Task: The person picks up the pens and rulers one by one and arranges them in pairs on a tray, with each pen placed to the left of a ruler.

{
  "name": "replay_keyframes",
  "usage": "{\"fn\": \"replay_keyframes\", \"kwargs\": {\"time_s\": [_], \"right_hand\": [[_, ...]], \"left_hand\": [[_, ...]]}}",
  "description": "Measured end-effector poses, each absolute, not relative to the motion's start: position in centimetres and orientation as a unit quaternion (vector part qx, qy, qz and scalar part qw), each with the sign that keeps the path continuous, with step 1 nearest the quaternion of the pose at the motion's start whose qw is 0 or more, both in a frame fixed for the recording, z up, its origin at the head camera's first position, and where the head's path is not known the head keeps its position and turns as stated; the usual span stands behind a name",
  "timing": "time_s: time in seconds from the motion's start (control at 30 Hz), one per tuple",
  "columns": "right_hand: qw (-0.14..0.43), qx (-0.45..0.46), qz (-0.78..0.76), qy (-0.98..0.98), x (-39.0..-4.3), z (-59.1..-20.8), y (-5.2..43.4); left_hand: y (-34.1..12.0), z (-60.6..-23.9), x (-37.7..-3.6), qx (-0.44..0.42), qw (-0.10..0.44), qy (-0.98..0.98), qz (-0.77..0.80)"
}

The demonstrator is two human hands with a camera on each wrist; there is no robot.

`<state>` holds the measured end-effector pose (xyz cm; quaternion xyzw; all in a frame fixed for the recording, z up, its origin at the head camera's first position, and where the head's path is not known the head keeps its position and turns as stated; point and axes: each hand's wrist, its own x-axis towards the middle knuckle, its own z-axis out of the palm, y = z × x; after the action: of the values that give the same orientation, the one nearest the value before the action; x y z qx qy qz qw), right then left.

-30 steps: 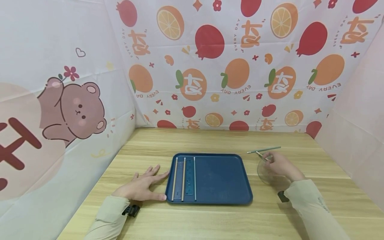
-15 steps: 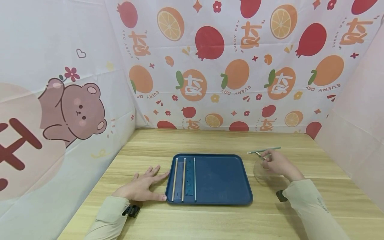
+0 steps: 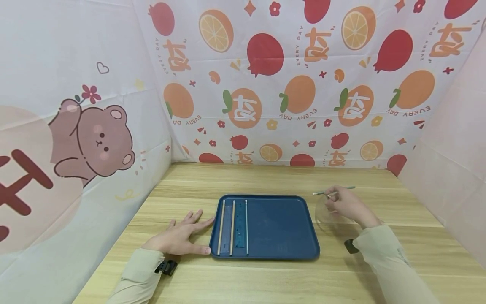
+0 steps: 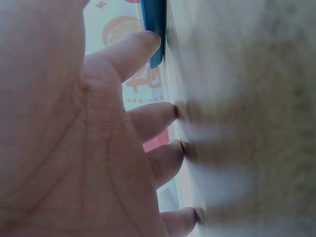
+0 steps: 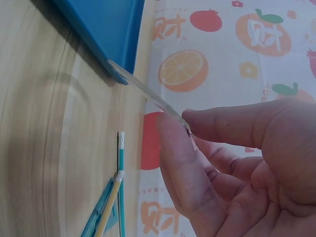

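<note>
In the head view the left hand (image 3: 177, 237) lies flat with fingers spread against the blue tray (image 3: 281, 236), the left wrist view shows its thumb touching the tray's edge, and in the right wrist view the right hand (image 5: 237, 163) pinches what seems a clear protractor (image 5: 148, 94) above the table (image 5: 44, 148).

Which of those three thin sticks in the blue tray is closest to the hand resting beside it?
The leftmost stick, by the tray's left rim: the left hand's fingertips lie just outside it. The other two lie further right.
</note>
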<state>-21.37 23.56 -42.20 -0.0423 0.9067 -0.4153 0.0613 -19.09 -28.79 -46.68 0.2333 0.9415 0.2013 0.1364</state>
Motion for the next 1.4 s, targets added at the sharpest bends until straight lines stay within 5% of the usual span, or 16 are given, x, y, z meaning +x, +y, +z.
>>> {"fn": "replay_keyframes", "kwargs": {"time_s": [1.4], "right_hand": [[0.074,-0.044,-0.477,0.875,-22.6,-43.0,17.4]], "left_hand": [[-28.7,-46.3,-18.8,0.234,0.136,0.939,0.212]]}}
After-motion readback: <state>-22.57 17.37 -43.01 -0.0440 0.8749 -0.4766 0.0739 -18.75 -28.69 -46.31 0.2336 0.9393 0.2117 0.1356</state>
